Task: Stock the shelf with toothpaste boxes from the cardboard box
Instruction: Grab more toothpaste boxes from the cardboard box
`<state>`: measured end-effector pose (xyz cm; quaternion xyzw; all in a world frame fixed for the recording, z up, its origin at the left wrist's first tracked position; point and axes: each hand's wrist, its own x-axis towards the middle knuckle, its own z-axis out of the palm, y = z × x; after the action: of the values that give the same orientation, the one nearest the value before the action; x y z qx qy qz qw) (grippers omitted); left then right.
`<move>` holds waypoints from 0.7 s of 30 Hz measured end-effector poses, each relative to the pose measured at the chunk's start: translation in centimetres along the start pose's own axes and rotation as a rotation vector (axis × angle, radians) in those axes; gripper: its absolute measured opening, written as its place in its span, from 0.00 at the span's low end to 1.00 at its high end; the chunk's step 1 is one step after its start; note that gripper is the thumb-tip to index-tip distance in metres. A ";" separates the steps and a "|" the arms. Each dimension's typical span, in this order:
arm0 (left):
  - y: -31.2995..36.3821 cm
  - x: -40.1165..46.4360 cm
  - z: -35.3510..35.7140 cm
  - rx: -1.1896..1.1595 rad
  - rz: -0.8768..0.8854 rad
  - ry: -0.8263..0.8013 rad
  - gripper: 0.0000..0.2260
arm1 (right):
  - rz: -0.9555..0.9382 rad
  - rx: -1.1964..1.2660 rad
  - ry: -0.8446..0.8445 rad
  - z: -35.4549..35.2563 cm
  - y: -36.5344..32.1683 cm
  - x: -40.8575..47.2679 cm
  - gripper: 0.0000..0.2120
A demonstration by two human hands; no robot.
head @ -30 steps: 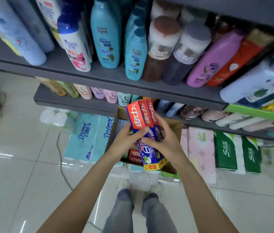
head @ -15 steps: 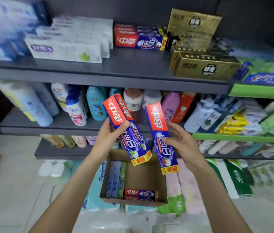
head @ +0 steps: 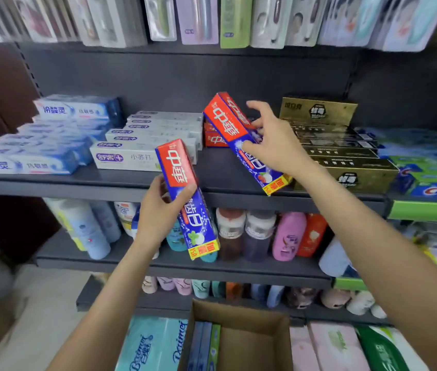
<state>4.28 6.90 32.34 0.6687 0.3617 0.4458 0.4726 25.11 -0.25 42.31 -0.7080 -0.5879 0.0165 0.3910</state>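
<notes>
My left hand (head: 158, 210) grips a red and blue toothpaste box (head: 182, 194), held tilted in front of the grey shelf's (head: 121, 180) front edge. Above that shelf, my right hand (head: 271, 140) holds a second, matching red and blue toothpaste box (head: 228, 124), slanted, its far end next to the red boxes (head: 212, 137) stacked at the back. The open cardboard box (head: 241, 341) sits low at the bottom centre with a few blue and green boxes (head: 204, 344) standing along its left side.
White toothpaste boxes (head: 142, 145) and blue ones (head: 40, 145) lie left on the same shelf. Gold boxes (head: 340, 153) fill the right. Shampoo bottles (head: 252, 234) line the shelf below. Toothbrush packs (head: 198, 17) hang above. Tissue packs (head: 150, 344) flank the cardboard box.
Both hands rose from the cardboard box to the toothpaste shelf. The boxes held together were split, one per hand, and the right one now reaches over the shelf.
</notes>
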 end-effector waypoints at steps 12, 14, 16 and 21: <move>1.4 3.2 -0.4 -0.022 0.021 0.059 0.18 | -0.095 -0.417 -0.276 3.0 4.4 9.9 0.25; 1.3 3.5 -0.4 -0.026 0.016 0.056 0.18 | -0.051 -0.591 -0.303 3.5 5.4 10.6 0.25; 1.4 3.6 -0.1 -0.040 0.000 0.054 0.16 | -0.006 -0.687 -0.272 4.1 6.0 10.8 0.25; 1.9 4.6 1.9 -0.168 -0.012 0.029 0.16 | -0.055 0.012 -0.106 3.9 2.8 6.5 0.15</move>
<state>7.71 9.89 35.04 0.6182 0.3337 0.4813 0.5242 27.54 7.33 40.85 -0.6873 -0.6269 0.0467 0.3640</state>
